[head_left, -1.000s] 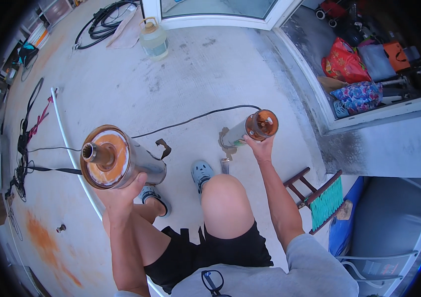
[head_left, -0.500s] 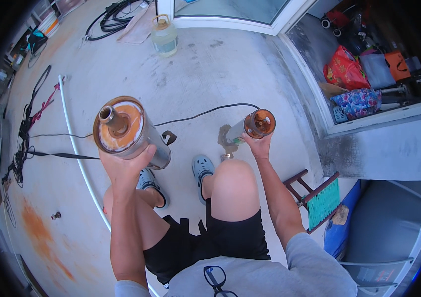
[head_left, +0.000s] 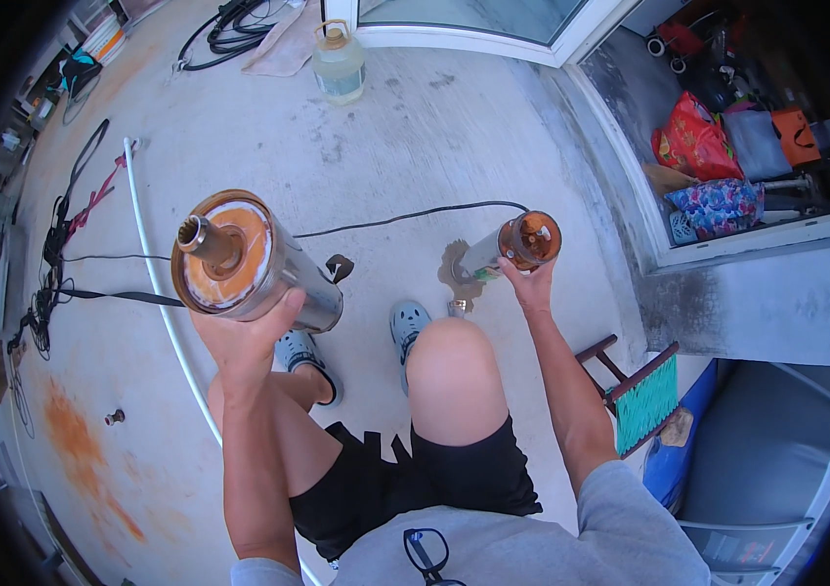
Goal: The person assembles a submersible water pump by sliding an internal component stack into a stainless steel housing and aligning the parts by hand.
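My left hand point(head_left: 244, 342) is wrapped round a large metal cylinder point(head_left: 312, 283). Its upper end is rusty orange, with a short hollow metal neck that looks toothed inside. The cylinder tilts, its lower end pointing away to the right. At the right, my right hand point(head_left: 530, 285) grips a slimmer metal cylinder point(head_left: 481, 258) near its rusty brown, recessed upper end. A thin dark cable point(head_left: 415, 212) runs across to this slimmer cylinder's top. Below it, a wet patch point(head_left: 456, 273) marks the floor, and a small metal fitting point(head_left: 457, 308) is beside my knee.
A white pipe point(head_left: 149, 249) lies along the left, beside tangled black cords point(head_left: 42, 317). A jug of pale liquid point(head_left: 339, 73) stands at the far side. A folding stool point(head_left: 647, 400) with green webbing is at the right. Another small fitting point(head_left: 115, 417) lies near rust stains.
The larger cylinder's neck end has tipped slightly left. My right hand, with the slimmer cylinder, has shifted a little right. The whole view has also moved slightly.
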The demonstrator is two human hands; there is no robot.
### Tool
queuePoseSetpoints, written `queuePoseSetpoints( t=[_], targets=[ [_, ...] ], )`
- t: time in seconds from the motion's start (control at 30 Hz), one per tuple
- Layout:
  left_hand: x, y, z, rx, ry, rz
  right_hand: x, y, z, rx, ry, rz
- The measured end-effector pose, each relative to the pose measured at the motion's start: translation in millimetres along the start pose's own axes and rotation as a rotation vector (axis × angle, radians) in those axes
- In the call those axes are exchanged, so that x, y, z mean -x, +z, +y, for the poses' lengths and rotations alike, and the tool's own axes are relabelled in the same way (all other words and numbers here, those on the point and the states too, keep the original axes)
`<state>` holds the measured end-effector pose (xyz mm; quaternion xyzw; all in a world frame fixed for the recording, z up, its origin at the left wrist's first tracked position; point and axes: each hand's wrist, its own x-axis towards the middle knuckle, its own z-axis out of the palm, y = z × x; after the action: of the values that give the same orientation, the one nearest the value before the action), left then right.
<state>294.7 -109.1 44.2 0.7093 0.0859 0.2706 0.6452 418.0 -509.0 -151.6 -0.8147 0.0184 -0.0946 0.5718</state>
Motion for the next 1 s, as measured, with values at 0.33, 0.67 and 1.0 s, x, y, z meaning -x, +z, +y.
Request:
queuePoseSetpoints(
  t=[0.33,0.67,1.0],
  targets=[
    [-6.2,-1.6,3.7,0.015,-0.004,0.017,-22.3,-11.6,-90.5,0.665,-0.086,-0.075],
    [-11.3,-12.8,8.7,0.04,0.007,0.041,-63.7,-16.1,-93.8,0.915,0.139,-0.365],
    [-11.8,-25.4,0.4,0.06,0.14,0.134,-52.6,10.5,-122.9,0.842,-0.062,-0.362]
  ],
)
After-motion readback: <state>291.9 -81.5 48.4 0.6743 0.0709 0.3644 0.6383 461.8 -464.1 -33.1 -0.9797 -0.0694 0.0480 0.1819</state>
